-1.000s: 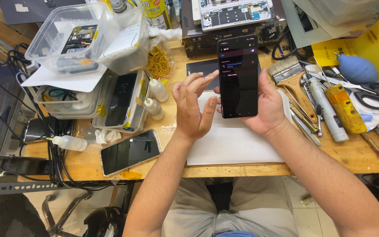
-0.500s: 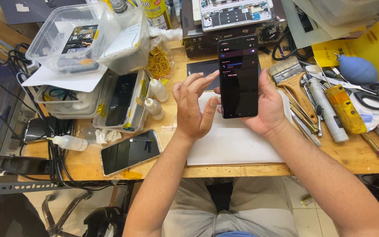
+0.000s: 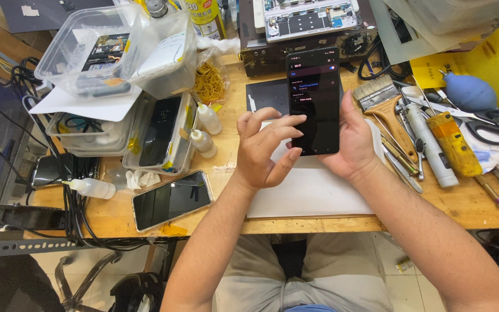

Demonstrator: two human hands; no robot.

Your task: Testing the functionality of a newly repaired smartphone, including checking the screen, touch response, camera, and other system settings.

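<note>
While in fingers (image 3: pixel 350 110), glossy slab phone (image 3: pixel 314 98)

Single head-worn view, steeply down, close over workbench (image 3: pixel 145 214)

Surface: wooden workbench (image 3: pixel 116 211) | front left: dark-screened phone (image 3: pixel 171 199) lying flat, small white dropper bottle (image 3: pixel 90 188) on its side | centre: white mat (image 3: pixel 313 193) | right: paintbrush (image 3: pixel 383 101), scissors (image 3: pixel 495 127), yellow-handled tool (image 3: pixel 454 144) | back left: stacked clear plastic boxes (image 3: pixel 111 52)
</note>
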